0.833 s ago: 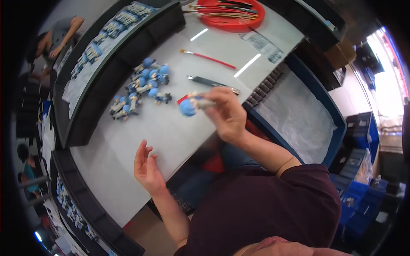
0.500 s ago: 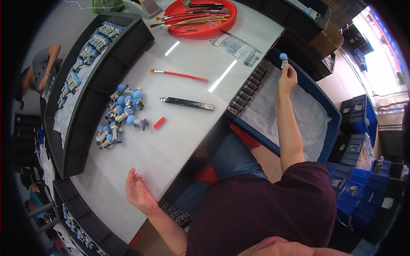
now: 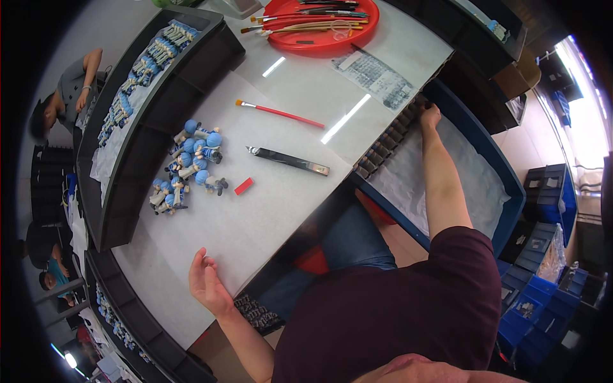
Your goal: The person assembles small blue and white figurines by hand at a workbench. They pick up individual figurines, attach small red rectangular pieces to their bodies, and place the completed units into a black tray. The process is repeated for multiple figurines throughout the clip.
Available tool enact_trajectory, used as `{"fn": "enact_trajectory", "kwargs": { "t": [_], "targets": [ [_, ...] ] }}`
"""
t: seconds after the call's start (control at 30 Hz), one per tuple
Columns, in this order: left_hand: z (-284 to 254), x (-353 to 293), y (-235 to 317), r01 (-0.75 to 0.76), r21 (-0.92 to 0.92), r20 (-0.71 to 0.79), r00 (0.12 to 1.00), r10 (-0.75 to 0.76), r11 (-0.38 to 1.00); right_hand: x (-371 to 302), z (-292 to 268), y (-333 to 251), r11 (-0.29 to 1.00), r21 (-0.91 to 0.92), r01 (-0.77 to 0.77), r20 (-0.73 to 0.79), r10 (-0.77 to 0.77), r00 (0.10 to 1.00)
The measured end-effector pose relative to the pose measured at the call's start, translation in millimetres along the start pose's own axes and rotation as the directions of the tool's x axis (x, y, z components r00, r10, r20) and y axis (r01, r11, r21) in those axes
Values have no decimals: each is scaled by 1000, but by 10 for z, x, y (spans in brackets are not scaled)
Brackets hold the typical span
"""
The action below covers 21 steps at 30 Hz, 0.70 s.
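My right hand [image 3: 430, 117] reaches into the blue tray [image 3: 476, 108], at the far end of a row of small brown-grey pieces [image 3: 383, 145]. Its fingers are closed, and the blue-headed figurine they carried is mostly hidden by them. My left hand [image 3: 211, 285] rests near the table's front edge, palm up, fingers loosely apart and holding nothing. Ahead of it lies a heap of blue-headed figurines [image 3: 191, 153]. Beside the heap are a small red block [image 3: 244, 186], a black-handled craft knife [image 3: 287, 160] and a red-handled flat brush [image 3: 281, 115].
A black crate [image 3: 128, 166] with rows of figurines on white lining stands at the left. At the back, a red round tray [image 3: 306, 48] holds several brushes. A printed sheet [image 3: 373, 76] lies on the table [image 3: 255, 230]. Blue bins [image 3: 530, 306] are at the right; people work at far left.
My right hand has lowered the figurine from above the blue tray to the far end of its row. My left hand has barely moved. The view has shifted slightly.
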<state>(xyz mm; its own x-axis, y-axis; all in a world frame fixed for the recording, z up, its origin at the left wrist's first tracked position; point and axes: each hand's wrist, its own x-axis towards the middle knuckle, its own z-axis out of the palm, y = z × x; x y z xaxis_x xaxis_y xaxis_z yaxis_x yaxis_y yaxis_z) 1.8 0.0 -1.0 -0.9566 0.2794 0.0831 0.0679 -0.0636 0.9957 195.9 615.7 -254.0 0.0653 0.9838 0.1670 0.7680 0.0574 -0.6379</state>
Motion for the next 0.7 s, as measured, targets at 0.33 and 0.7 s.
{"fn": "enact_trajectory", "kwargs": {
  "t": [0.33, 0.7],
  "targets": [
    [141, 151, 84, 146, 129, -30, 989, -143, 981, 707, 130, 746, 956, -97, 277, 182, -256, 949],
    [794, 984, 134, -716, 661, 612, 687, 392, 225, -1696, -1674, -1752, 354, 895, 270, -208, -203, 957]
  ]
}}
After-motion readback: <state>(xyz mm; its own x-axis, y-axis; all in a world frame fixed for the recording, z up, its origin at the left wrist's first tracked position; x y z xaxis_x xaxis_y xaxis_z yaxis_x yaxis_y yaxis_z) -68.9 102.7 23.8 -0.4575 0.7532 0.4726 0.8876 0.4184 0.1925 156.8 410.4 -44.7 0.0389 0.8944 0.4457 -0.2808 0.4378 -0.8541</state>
